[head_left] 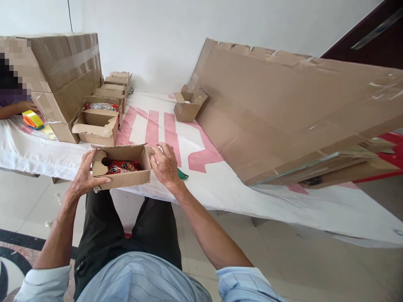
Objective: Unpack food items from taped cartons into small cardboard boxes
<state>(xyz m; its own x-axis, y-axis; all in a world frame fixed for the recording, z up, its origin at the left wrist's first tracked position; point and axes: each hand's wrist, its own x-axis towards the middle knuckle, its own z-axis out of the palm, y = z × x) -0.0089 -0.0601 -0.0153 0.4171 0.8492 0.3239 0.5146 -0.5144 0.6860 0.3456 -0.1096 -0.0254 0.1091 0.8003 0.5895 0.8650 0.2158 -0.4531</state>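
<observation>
Basically, L hand (85,175) half-curled, gripping box (130,180) at L end; R hand (166,166) part-curled at box's R end, grip unclear; red pkts (122,167) inside.

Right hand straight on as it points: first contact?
The right hand would likely meet the end of the open box held in the left hand; any gap is unclear.
</observation>
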